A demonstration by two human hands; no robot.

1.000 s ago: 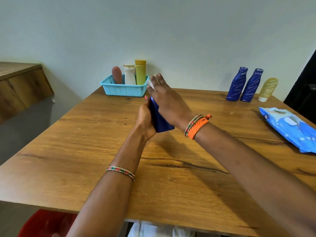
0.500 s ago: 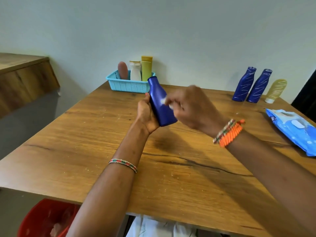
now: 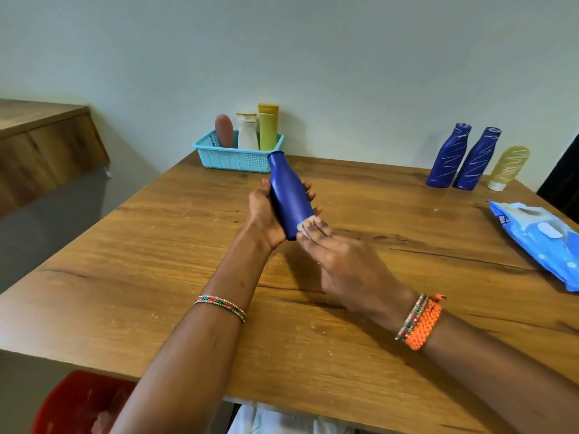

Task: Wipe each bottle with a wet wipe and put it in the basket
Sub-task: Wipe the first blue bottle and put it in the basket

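Basket at far left, three bottles inside. Left hand curled round blue bottle, held tilted above table. Right hand pinching wipe against its base. Probably light, stiff, slippery when wet; best held mid-body.
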